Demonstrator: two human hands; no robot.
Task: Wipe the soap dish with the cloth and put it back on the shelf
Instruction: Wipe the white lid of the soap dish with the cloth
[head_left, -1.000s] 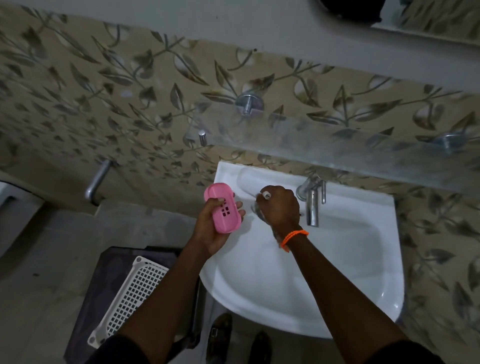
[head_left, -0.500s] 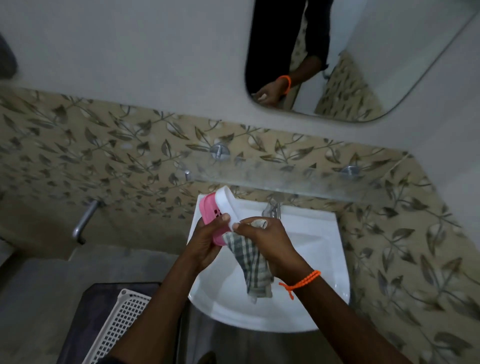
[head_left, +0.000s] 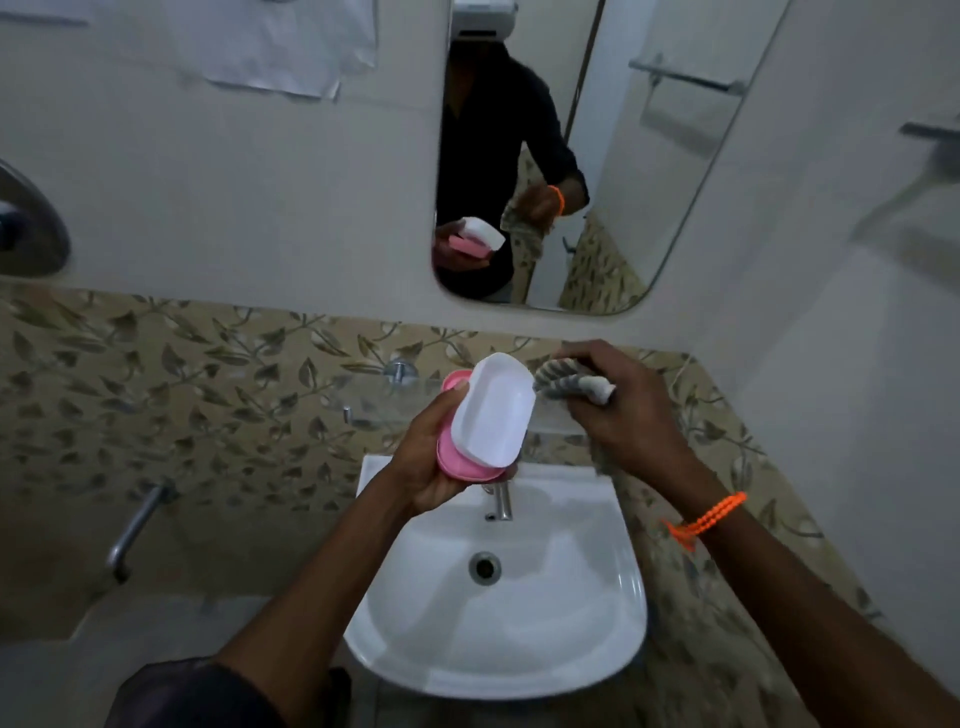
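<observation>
The left hand (head_left: 431, 467) grips the soap dish (head_left: 485, 415) above the sink (head_left: 597, 649), its white face tilted up, probably for wiping. The right hand (head_left: 623, 410) clutches the bunched cloth (head_left: 566, 382) just beside it. The glass shelf (head_left: 374, 400) waits behind.

White basin (head_left: 597, 649) below leaf-patterned tiles (head_left: 156, 395), mirror (head_left: 649, 156) on pale wall (head_left: 234, 197).

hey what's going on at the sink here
A person stands at a white sink cleaning a soap dish. The left hand holds the pink and white dish up over the basin, and the right hand grips a checked cloth beside it. The dish is not yet back on the glass shelf.
</observation>
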